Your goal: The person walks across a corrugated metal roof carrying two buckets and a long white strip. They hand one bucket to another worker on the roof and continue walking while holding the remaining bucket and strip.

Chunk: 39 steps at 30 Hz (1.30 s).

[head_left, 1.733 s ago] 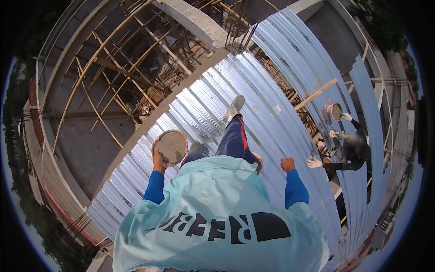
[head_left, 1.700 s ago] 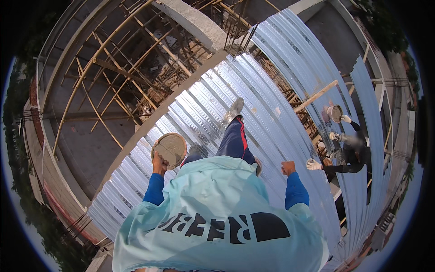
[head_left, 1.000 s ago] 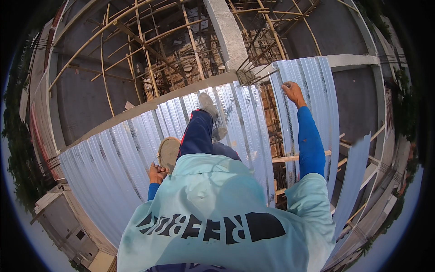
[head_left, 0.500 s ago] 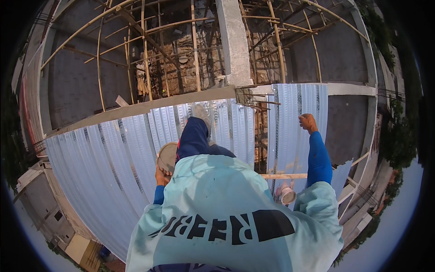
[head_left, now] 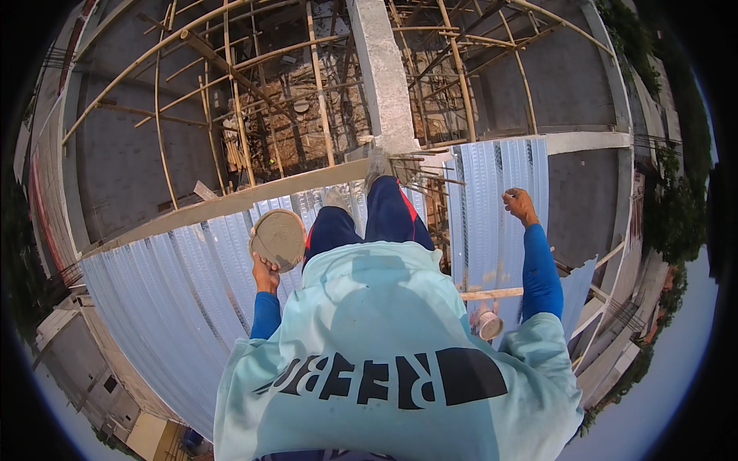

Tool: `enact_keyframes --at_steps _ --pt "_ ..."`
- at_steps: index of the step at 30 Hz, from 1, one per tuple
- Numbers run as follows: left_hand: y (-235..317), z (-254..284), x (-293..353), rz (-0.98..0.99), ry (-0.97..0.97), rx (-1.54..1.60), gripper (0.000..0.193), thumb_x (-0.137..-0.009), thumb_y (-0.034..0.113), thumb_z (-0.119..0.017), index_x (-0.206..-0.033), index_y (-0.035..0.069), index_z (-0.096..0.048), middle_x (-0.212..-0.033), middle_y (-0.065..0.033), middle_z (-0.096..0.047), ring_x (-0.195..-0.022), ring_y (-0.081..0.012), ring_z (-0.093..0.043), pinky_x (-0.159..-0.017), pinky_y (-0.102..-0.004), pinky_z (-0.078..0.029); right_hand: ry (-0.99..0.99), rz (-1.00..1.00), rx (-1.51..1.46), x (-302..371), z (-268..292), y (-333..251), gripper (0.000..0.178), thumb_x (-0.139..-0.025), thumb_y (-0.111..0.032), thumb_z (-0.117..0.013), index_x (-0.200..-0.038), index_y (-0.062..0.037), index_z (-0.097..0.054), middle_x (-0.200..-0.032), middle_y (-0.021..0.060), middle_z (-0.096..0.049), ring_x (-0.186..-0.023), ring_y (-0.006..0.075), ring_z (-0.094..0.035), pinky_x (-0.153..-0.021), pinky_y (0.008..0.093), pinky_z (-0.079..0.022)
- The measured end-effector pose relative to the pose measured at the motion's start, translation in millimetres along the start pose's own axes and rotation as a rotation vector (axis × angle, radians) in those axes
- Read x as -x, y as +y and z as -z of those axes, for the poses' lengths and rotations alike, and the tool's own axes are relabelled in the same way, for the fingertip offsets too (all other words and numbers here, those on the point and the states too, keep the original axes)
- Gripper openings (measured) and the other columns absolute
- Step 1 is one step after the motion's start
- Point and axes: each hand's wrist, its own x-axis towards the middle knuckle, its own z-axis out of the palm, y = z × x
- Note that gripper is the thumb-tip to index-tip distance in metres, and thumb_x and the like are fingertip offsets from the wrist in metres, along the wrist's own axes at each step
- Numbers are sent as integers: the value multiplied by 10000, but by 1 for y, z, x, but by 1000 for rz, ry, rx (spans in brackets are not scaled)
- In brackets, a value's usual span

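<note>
My left hand (head_left: 266, 272) grips the near rim of a round bucket of wet grey mortar (head_left: 278, 240), held out beside my left thigh. Its mouth faces up, and its lower sides are hidden. Off to the right, my right hand (head_left: 520, 206) hangs in the air over a corrugated metal sheet (head_left: 500, 170), fingers loosely bent and apart, holding nothing I can see. My feet are in front of me: the left shoe (head_left: 336, 200) on metal decking, the right shoe (head_left: 377, 164) by the corner of the concrete beam.
Ribbed metal decking (head_left: 177, 284) spreads to my left. A concrete beam (head_left: 382, 73) runs ahead, with bamboo poles (head_left: 319, 84) and deep openings on both sides. Bare rebar ends (head_left: 434, 170) stick out beside a gap. A small bucket (head_left: 490, 326) stands near a wooden strip (head_left: 492, 293) at right.
My right leg has stepped forward to the beam's corner. My left hand has brought the bucket forward and up, showing more mortar. The fingers of my right hand have loosened.
</note>
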Motion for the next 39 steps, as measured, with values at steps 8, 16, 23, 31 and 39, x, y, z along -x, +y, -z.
enact_keyframes --at_steps 8,16,23,31,39 --pt "15 -68 -17 5 -14 -81 447 -960 495 -469 -669 161 -408 -487 6 -257 -429 -187 -295 -484 -377 -359 23 76 -12 -71 19 -23 380 -849 -223 -645 -1075 83 -636 -877 196 -691 -697 244 -691 -630 336 -549" --pt "-8 -136 -14 50 129 -186 470 -938 535 -476 -663 159 -414 -467 -1 -256 -426 -197 -292 -458 -366 -326 -166 -142 -52 -196 11 19 349 -871 -232 -630 -1048 68 -646 -813 146 -676 -654 217 -661 -535 334 -522" --pt "-34 -194 17 126 275 -106 447 -943 523 -466 -683 164 -407 -476 -13 -269 -407 -200 -269 -436 -382 -304 -281 -142 -205 -323 70 -9 196 -880 -170 -590 -914 22 -611 -714 92 -591 -538 154 -540 -420 268 -395" --pt "-46 -300 60 200 416 35 485 -944 532 -442 -643 170 -327 -469 -2 -202 -406 -192 -234 -445 -380 -291 -233 -138 -146 -445 163 -31 285 -857 -198 -625 -980 58 -639 -721 120 -634 -576 183 -605 -455 309 -458" --pt "-64 -428 67 198 328 108 510 -943 543 -440 -604 179 -330 -454 7 -194 -389 -189 -204 -500 -398 -326 -109 20 174 -553 258 -77 310 -824 -247 -643 -934 40 -683 -862 175 -688 -762 242 -676 -654 363 -531"
